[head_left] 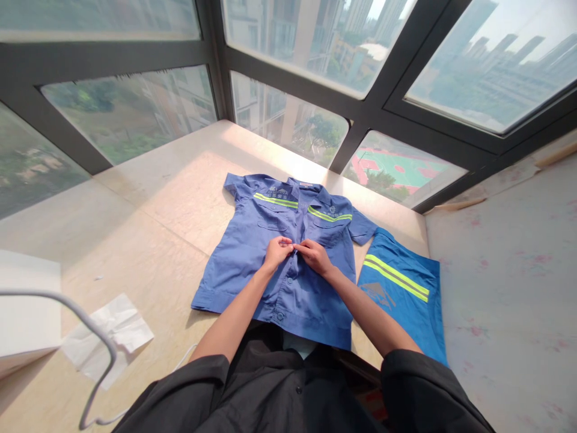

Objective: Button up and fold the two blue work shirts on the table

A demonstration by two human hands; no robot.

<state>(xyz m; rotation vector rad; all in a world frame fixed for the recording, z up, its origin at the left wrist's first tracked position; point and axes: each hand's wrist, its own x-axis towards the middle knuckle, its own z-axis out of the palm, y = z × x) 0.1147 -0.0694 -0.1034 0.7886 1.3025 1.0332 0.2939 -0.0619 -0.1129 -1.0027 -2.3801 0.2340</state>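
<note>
A blue short-sleeved work shirt (234, 258) lies spread face up on the ledge, its collar toward the window and its chest crossed by yellow-green stripes. Both hands meet at the front placket, about mid-length. My left hand (278, 251) pinches one front edge, fingertips pressed together. Close against it, my right hand (314, 255) pinches the other edge. Whatever button sits between the fingertips is hidden. Below the hands the placket is closed, with buttons (280, 316) showing near the hem; above them the front parts toward the collar.
A folded brighter blue garment (401, 264) with yellow-green stripes lies to the right, by the papered wall. On the left are a white box (31, 307), a crumpled white paper (124, 325) and a grey cable (97, 331). Framed windows (288, 114) border the ledge (148, 240).
</note>
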